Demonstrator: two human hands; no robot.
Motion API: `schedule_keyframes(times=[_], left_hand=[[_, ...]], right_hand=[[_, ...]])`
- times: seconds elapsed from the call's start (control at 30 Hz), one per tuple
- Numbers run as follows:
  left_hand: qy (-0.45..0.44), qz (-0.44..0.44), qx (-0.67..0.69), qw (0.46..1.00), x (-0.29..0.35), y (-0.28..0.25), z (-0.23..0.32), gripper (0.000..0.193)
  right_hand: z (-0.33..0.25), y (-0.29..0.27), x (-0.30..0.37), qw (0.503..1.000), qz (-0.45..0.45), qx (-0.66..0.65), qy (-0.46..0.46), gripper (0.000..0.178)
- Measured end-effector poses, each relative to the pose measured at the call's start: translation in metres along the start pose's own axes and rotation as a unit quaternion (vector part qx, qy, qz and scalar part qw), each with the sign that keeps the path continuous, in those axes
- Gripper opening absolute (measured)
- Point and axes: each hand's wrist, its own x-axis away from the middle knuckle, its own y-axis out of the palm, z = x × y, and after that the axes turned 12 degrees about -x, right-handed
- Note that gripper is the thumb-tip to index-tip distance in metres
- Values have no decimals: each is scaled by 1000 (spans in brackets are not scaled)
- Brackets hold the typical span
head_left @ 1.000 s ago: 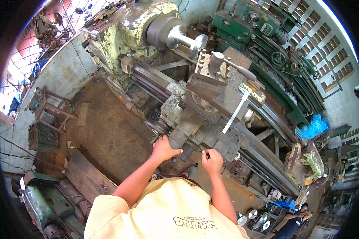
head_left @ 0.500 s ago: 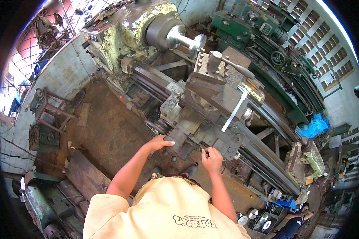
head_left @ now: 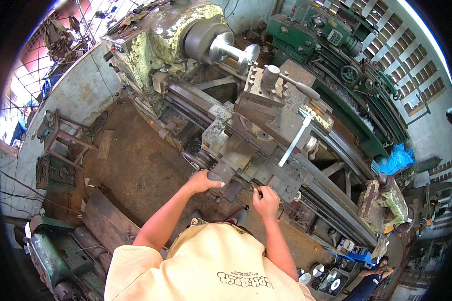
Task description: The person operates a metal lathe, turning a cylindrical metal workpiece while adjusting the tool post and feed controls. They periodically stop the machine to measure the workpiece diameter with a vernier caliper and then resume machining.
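My left hand (head_left: 204, 181) is closed over a dark handle (head_left: 216, 177) at the near end of the lathe's cross slide, thumb pointing right. To its right, my right hand (head_left: 266, 200) has its fingers curled at the near edge of the carriage (head_left: 285, 180); what they pinch is hidden. Beyond them a square tool post (head_left: 266, 86) with a long clamping lever (head_left: 301, 87) stands on the slide. A shiny spool-shaped metal workpiece (head_left: 232, 52) sticks out of the round chuck (head_left: 198, 42), close to the tool post. A vernier caliper (head_left: 295, 140) lies across the slide top.
The tailstock (head_left: 386, 203) sits at the right end of the bed. A green lathe (head_left: 331, 50) stands behind, with a blue bag (head_left: 397, 159) beside it. At lower left is another green machine (head_left: 55, 251). A person (head_left: 370, 281) sits at lower right, near a tray of parts (head_left: 332, 282).
My left hand has shifted slightly to the right and down on the handle, its thumb lower. My right hand stays almost where it was. The lathe parts look unchanged.
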Motion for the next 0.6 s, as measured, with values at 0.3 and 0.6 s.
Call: schedule_keyframes(times=[0.3,0.6], left_hand=[[-28,62,-103,992,17,-1,26,104],[-62,89,-124,986,34,-1,53,103]], right_hand=[[1,1,0,1000,3,1,-7,14],[-1,1,-1,1000,4,5,3,15]])
